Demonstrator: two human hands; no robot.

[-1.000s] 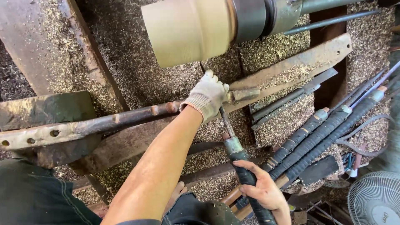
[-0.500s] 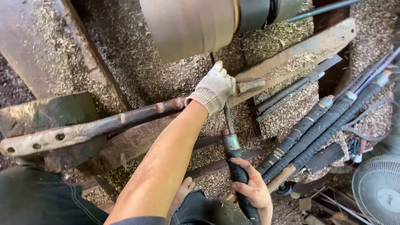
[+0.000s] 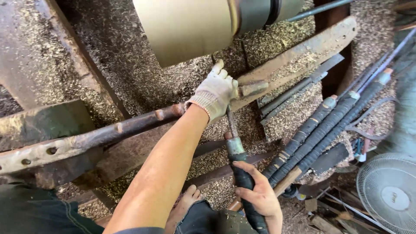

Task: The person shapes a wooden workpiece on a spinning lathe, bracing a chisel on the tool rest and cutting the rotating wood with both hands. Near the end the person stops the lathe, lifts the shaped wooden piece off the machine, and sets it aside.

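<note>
A pale wooden cylinder (image 3: 186, 26) is mounted on a lathe at the top of the view. My left hand (image 3: 215, 92), in a white knit glove, rests on the rusty bar of the tool rest (image 3: 130, 125) and pinches the metal shaft of a turning chisel (image 3: 233, 130) against it. The chisel's tip, under the cylinder, is hidden by the glove. My bare right hand (image 3: 260, 197) grips the chisel's black wrapped handle low down, near my knee.
Wood shavings cover the lathe bed and its rusty beams (image 3: 299, 52). Several more long chisels with black wrapped handles (image 3: 325, 130) lie at the right. A white fan (image 3: 390, 195) stands at the lower right. A bare foot (image 3: 184, 208) shows below.
The view has shifted closer to the cylinder. My gloved left hand has slid slightly up along the rest, and the chisel shaft has moved further under the cylinder. My right hand keeps its grip.
</note>
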